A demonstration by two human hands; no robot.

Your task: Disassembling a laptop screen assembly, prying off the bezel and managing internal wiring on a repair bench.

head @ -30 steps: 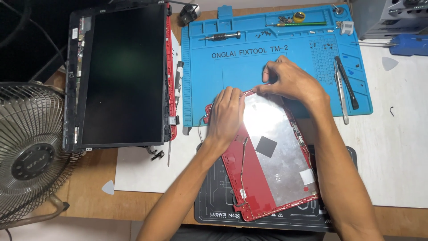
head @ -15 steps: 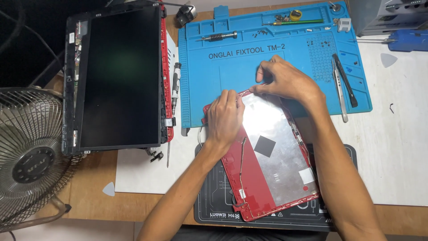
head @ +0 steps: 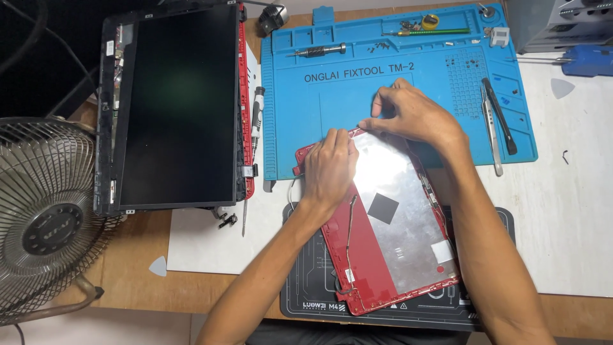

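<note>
Barely anything has shifted: both hands sit on the red laptop lid [head: 389, 223] as before. Left hand [head: 330, 167] lies flat, fingers together, pressing its upper left corner. Right hand [head: 412, 115] pinches the top edge with curled fingertips. Lid lies tilted across the blue repair mat [head: 396, 70] and black mat [head: 306, 294]. Screen panel [head: 175, 105] is well apart left; tweezers [head: 490, 131] lie right.

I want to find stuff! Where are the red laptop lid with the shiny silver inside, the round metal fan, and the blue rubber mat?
Red laptop lid with silver lining [head: 408, 217], head view, on the foil middle.
Round metal fan [head: 45, 217], head view, on its wire grille.
Blue rubber mat [head: 332, 102], head view, on bare surface.
</note>
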